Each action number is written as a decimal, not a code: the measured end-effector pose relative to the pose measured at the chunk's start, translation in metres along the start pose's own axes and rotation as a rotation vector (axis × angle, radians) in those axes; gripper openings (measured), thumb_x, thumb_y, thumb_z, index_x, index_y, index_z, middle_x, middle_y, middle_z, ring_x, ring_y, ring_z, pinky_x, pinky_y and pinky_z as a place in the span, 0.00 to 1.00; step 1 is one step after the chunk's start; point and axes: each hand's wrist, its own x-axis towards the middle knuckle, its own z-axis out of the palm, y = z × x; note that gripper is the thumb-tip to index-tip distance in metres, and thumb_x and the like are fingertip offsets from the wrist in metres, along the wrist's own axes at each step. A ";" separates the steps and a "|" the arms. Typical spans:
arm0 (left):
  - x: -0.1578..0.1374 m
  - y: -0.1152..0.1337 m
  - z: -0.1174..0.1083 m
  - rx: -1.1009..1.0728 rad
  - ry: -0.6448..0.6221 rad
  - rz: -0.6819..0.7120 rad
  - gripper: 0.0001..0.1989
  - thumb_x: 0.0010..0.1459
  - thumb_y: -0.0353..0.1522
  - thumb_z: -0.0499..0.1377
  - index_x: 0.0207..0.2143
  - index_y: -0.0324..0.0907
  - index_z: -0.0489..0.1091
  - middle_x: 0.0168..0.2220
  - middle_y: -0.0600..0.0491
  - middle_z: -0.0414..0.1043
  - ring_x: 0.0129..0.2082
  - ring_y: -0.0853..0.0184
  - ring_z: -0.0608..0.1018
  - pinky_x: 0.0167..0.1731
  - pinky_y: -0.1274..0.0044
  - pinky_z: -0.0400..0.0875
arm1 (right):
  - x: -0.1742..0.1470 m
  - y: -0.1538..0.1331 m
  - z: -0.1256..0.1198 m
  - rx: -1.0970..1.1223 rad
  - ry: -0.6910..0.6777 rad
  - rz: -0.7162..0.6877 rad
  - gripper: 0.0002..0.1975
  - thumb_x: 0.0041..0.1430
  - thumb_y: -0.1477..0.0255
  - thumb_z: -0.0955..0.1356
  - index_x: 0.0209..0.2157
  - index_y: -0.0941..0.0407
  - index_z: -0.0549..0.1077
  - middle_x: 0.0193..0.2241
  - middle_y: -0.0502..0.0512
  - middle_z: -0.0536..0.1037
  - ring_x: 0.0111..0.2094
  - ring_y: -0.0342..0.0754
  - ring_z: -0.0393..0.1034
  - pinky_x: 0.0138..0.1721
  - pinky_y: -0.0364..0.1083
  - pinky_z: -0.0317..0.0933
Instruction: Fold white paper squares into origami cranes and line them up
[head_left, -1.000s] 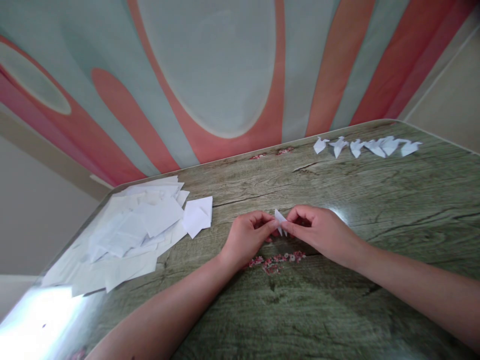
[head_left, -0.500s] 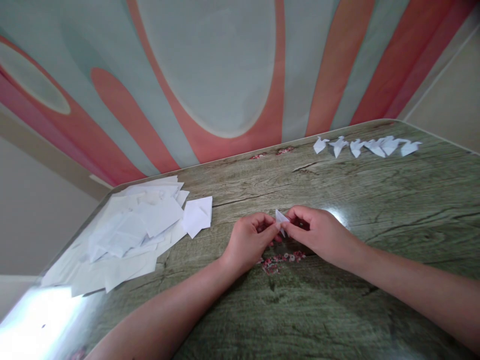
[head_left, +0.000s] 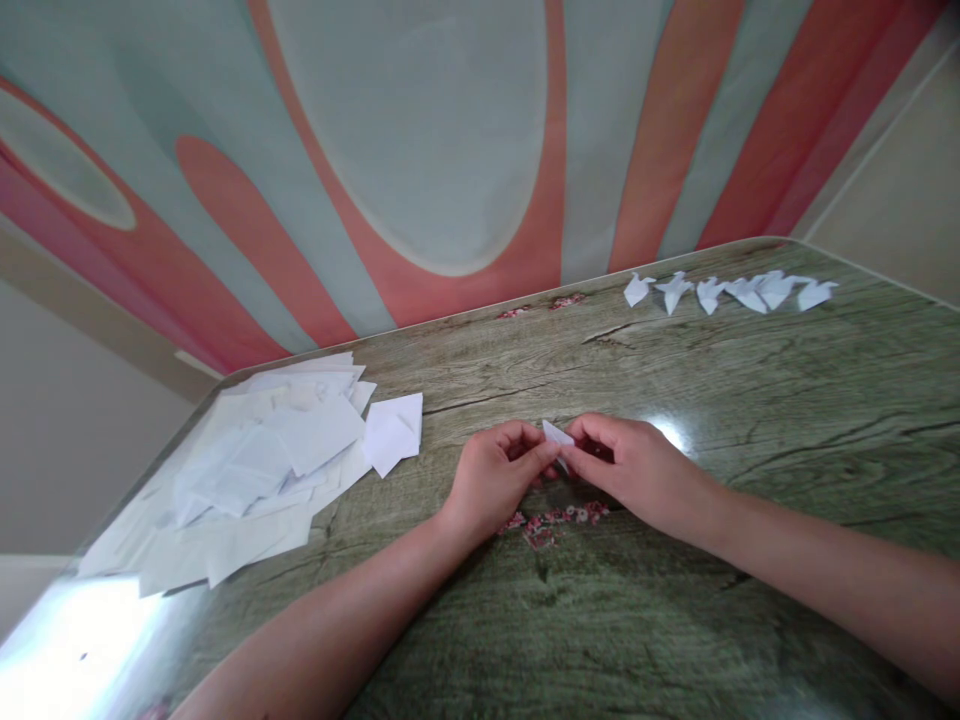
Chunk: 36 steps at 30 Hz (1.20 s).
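Observation:
A small folded white paper (head_left: pixel 556 433) is pinched between both hands over the middle of the table. My left hand (head_left: pixel 499 475) grips its left and lower side with thumb and fingers. From the right, my right hand (head_left: pixel 634 462) holds it between thumb and forefinger. The two thumb tips nearly meet at the paper's lower part, and a pointed upper part shows above them. The fingers hide the rest of the folds.
On the left lies a broad, loose pile of white paper sheets (head_left: pixel 247 470), with several squares (head_left: pixel 394 435) beside it. Several folded paper birds (head_left: pixel 709 292) stand in a row at the table's back right. A painted wall (head_left: pixel 420 130) rises behind the wood-grain table (head_left: pixel 480 370).
The folded paper has tilted slightly to the left between my fingers. Both hands keep their pinch, with the left hand's fingers shifted a little.

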 end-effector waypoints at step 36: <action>-0.001 0.007 -0.004 -0.152 -0.185 -0.133 0.13 0.57 0.38 0.59 0.31 0.35 0.73 0.28 0.50 0.77 0.27 0.69 0.78 0.30 0.79 0.72 | 0.005 0.007 -0.003 0.355 -0.048 0.090 0.09 0.59 0.64 0.67 0.37 0.54 0.72 0.31 0.50 0.78 0.33 0.46 0.72 0.37 0.45 0.64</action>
